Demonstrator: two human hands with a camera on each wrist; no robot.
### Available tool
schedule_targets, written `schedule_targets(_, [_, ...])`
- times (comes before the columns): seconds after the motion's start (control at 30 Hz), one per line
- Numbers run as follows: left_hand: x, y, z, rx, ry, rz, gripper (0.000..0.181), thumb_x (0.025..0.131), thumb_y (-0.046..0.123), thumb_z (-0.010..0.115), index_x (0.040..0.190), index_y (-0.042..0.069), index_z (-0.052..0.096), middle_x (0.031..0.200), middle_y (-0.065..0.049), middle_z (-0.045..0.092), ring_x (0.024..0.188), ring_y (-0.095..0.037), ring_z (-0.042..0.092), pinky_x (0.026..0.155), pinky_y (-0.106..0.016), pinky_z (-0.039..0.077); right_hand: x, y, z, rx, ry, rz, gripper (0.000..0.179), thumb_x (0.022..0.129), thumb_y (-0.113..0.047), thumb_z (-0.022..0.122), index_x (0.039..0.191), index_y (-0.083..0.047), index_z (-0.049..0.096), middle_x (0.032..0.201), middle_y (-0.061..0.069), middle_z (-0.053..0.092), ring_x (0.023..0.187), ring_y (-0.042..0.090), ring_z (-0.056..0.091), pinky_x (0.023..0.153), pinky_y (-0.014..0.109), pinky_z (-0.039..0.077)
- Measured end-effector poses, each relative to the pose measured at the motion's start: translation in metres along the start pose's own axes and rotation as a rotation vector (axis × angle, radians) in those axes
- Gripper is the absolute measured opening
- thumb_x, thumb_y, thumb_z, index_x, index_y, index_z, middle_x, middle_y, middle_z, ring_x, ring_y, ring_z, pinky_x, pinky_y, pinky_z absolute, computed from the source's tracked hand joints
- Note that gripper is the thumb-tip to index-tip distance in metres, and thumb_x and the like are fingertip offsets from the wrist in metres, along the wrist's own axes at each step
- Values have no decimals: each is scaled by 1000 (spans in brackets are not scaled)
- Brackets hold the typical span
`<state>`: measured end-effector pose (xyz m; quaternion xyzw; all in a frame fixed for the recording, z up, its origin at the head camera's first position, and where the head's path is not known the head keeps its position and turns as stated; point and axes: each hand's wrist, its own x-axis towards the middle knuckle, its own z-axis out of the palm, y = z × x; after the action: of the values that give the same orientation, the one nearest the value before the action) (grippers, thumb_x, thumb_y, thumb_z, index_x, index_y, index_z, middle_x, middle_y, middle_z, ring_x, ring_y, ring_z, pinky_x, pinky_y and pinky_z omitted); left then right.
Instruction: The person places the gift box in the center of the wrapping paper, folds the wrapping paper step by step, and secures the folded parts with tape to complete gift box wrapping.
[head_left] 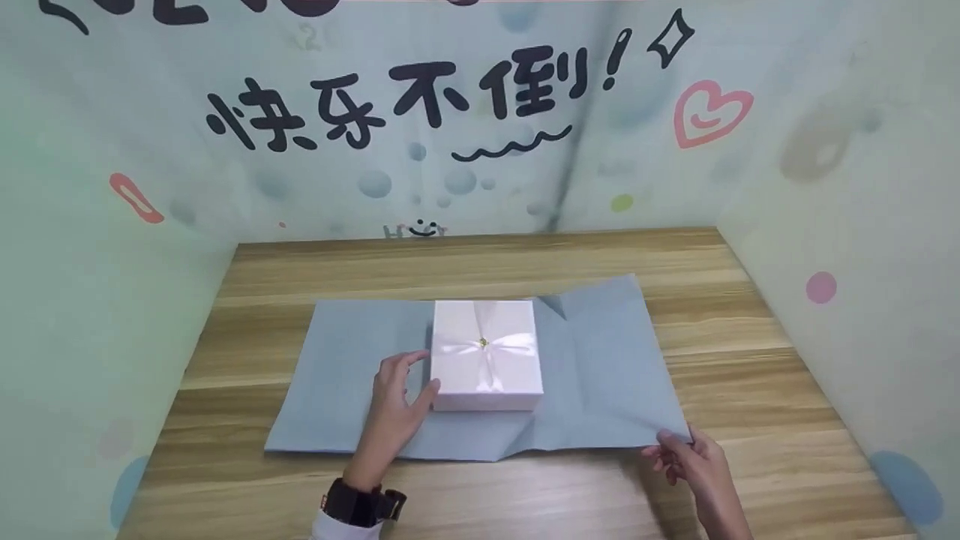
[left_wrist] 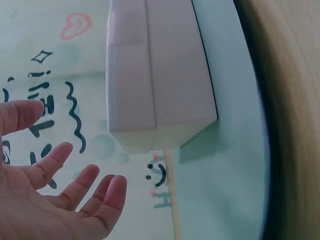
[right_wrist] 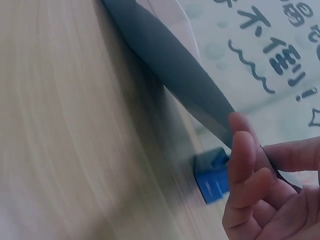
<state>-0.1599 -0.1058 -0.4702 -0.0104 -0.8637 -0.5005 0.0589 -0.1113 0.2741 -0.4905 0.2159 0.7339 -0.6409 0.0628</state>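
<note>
Likely light, crease-prone paper (head_left: 615, 367) is aptly corner-pinched by the right hand (head_left: 699, 459); beside a box (head_left: 506, 371), the left hand (head_left: 394, 412) is spread.

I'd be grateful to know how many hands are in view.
2: the left hand at the left side of the box, and the right hand pinching the paper at its near right corner.
</note>
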Motion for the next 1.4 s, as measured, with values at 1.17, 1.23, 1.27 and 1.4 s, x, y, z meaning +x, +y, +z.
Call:
schedule_targets(1.17, [-65,37,131,426,-601,462,40,95,31,47,129,9,53,126,-4,54,112,-17,49,97,-28,40,-40,-37,48,182,293,-331,6,89,0,52,86,2,47,82,-6,59,83,5,55,76,14,44])
schedule_targets(1.23, [-64,38,131,422,-594,471,40,95,30,47,128,9,54,125,-4,55,110,-16,50,96,-28,40,-44,-40,60,193,269,-378,8,90,1,53,86,3,45,82,-3,57,82,6,54,75,16,44])
schedule_targets(1.27, [-64,38,130,421,-596,470,39,95,30,47,127,9,54,124,-4,55,110,-16,50,95,-28,41,-47,-42,66,182,256,-392,9,90,1,52,88,4,44,84,-2,57,84,6,54,75,16,44])
schedule_targets(1.4, [-63,37,129,397,-633,432,37,94,29,48,124,10,56,121,-2,57,104,-14,51,91,-26,42,-54,-45,87,144,190,-417,9,92,0,50,94,5,43,96,2,56,93,4,55,79,15,45])
